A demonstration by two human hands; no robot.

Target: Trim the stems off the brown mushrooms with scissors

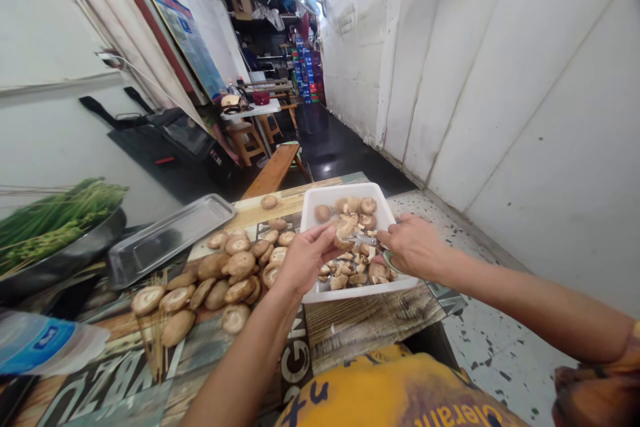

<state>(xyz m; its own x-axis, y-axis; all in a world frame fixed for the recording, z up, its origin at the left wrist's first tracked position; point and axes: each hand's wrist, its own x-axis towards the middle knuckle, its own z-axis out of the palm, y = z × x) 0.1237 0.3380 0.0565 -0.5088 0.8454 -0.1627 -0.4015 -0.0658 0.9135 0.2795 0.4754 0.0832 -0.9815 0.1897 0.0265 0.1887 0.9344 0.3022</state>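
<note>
My left hand point(315, 255) pinches a brown mushroom point(344, 233) above a white plastic tray point(307, 210). Closed around the handles of a pair of scissors point(364, 239), my right hand point(411, 244) comes in from the right, and the blades reach to the held mushroom. Part of a pale green handle shows under my right fingers. Inside the tray are several whole mushrooms point(368, 205) toward the back and many cut pieces and stems point(345, 275) toward the front. To the left of my left hand, a pile of whole mushrooms point(240, 263) lies on the table.
Thin wooden skewers point(156, 340) lie by the pile. Further left are a clear plastic tray point(173, 237), a metal bowl point(100, 230) of green vegetables and a plastic bottle point(45, 345). Beyond the patterned table point(360, 330) stand a wooden bench point(273, 170) and a white wall point(480, 80).
</note>
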